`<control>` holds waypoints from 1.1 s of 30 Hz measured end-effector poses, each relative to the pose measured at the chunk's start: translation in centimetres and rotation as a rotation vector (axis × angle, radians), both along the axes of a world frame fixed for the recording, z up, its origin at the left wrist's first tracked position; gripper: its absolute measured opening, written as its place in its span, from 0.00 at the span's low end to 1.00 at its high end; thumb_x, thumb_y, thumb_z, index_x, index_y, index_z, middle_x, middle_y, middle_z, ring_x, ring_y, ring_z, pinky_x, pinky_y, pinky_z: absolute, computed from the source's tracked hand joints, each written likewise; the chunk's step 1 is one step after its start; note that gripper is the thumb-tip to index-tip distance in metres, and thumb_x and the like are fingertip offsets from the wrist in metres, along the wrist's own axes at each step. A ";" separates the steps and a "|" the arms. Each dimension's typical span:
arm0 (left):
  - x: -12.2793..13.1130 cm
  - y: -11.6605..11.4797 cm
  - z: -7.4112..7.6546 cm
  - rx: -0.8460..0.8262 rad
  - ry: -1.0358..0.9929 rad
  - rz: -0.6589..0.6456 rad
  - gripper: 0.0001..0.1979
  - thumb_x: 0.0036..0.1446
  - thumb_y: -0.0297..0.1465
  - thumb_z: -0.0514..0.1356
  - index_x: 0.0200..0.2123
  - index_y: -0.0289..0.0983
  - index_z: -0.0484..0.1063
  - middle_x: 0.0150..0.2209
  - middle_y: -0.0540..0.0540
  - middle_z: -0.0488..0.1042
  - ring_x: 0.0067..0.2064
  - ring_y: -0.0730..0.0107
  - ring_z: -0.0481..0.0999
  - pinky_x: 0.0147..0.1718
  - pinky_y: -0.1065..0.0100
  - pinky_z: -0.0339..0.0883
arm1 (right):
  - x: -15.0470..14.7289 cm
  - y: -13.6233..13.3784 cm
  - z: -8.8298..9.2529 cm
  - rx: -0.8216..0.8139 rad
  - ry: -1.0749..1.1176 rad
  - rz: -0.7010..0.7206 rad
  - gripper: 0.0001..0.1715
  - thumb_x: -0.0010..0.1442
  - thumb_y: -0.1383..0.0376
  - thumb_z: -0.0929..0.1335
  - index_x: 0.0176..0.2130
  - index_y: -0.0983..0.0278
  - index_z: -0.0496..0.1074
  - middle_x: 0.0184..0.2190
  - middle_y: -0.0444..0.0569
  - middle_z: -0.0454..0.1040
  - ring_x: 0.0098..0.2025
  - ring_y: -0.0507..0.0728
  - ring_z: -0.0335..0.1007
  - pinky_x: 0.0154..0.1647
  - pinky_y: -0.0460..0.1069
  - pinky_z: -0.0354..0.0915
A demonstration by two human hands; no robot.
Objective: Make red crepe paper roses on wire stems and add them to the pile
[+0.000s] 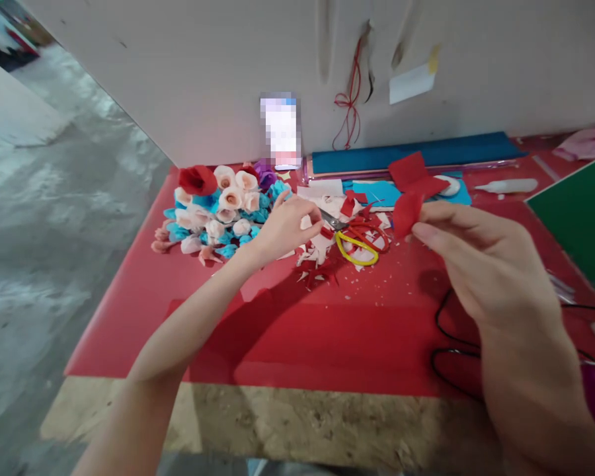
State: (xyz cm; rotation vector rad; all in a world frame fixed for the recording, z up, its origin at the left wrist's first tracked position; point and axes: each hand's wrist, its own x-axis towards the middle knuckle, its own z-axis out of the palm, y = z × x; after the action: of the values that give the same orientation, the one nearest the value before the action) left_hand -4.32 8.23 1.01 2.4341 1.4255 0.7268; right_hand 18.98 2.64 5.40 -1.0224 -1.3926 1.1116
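Note:
Pinched between thumb and fingers of my right hand [490, 264] is a small red crepe paper piece [407, 215], raised over the right part of the table. My left hand [290, 228] hovers at the right edge of a cluster of crepe paper flowers [223, 208] in white, blue, red, purple and pink. Its fingers are loosely curled, with thumb and forefinger slightly apart and nothing visible between them. Just right of it lie scissors [357, 248] with red and yellow handles, among red and white paper scraps [320, 271]. Another red paper piece [414, 173] lies behind my right hand.
A phone [281, 132] leans on the back wall. Along that wall lies a long blue paper roll [406, 152]. A white glue bottle [508, 186] and a green board [580, 221] are at right. A black cord [441, 317] lies on the red table cover [297, 337].

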 end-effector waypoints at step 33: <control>0.6 -1.1 1.3 -0.052 -0.435 -0.009 0.05 0.52 0.32 0.60 0.28 0.38 0.75 0.39 0.46 0.77 0.47 0.62 0.73 0.55 0.51 0.60 | -1.2 -1.2 -0.6 -0.088 0.051 0.092 0.02 0.53 0.62 0.70 0.31 0.54 0.73 0.30 0.40 0.72 0.34 0.50 0.68 0.36 0.44 0.66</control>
State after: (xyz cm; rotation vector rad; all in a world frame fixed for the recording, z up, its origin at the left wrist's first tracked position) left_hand -3.76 7.10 2.29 2.0710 1.2399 1.1176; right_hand 17.76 1.46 4.77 -0.9937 -1.3715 1.2675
